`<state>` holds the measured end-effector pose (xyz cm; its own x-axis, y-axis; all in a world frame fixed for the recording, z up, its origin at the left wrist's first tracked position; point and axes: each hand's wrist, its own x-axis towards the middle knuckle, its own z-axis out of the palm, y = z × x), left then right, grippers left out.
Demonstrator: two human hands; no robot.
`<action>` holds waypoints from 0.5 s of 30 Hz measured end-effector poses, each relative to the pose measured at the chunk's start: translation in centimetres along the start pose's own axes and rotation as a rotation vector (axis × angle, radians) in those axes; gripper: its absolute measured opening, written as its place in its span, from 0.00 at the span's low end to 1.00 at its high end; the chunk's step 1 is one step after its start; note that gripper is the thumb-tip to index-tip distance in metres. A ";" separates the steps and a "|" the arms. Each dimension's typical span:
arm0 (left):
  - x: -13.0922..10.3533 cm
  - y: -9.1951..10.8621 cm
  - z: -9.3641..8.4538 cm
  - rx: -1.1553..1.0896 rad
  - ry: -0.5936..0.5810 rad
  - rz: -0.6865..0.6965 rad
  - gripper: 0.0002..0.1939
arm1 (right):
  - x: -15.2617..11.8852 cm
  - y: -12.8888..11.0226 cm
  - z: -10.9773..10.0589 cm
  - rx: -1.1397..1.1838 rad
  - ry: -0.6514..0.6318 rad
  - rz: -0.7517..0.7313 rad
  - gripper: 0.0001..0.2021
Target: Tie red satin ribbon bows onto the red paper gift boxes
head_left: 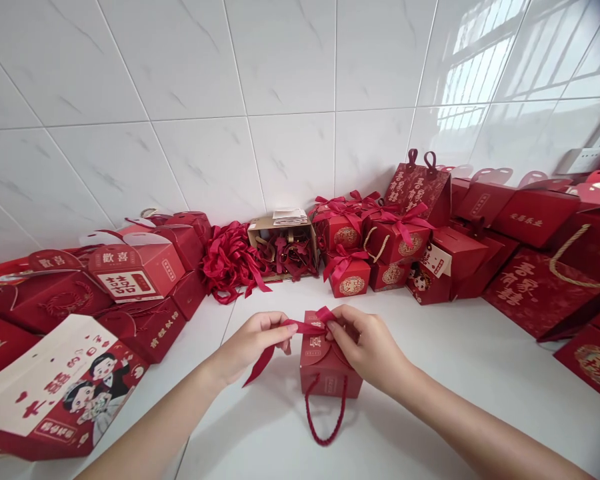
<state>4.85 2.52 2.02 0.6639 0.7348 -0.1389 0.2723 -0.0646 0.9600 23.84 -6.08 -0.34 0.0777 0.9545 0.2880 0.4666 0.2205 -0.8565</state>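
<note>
"When you looked through the head camera from your end, what stood out?"

"The white countertop [230,427] first, then the bow-topped gift boxes [350,278] near the wall. In front of those, apart from them, stood the small red gift box [326,365]. I judged it light, folded card, stiff enough but easily dented; its smooth printed faces looked slightly slippery. I would have held it with a flat palm on each side wall."

"And its handle?"

"The twisted cord handle [325,443] drooped in a loop from the near face. It looked soft and limp: fine for lifting, I thought, useless for steadying."

"The ribbon?"

"The red satin ribbon [307,327] crossed above the box's top, one tail dangling to the left. I took it for nearly weightless, floppy and slick, best held between thumb and fingertip."

"How were the fingers?"

"The left hand [260,337] had thumb and forefinger closed on the ribbon just left of the box, the others curled below. The right hand [363,337] pinched it over the top; its other fingers were partly hidden, so I couldn't tell whether they touched the card."
</note>
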 end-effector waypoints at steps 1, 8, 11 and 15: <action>-0.3 0.9 0.0 0.002 0.002 0.020 0.12 | 0.1 -0.2 0.2 -0.025 0.019 0.016 0.06; -0.3 6.2 1.9 0.002 -0.075 0.200 0.13 | 0.6 -1.2 0.5 -0.095 -0.006 -0.022 0.07; 0.9 6.8 2.5 -0.027 -0.059 0.332 0.12 | 0.3 -1.2 0.6 -0.111 -0.026 -0.073 0.07; 2.3 5.4 1.8 0.021 -0.132 0.431 0.21 | 0.3 -0.8 0.7 -0.074 0.020 -0.045 0.12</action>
<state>9.16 2.65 6.44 0.8026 0.5453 0.2419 -0.0359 -0.3606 0.9320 22.87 -5.79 0.09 0.0725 0.9397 0.3343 0.5340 0.2466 -0.8087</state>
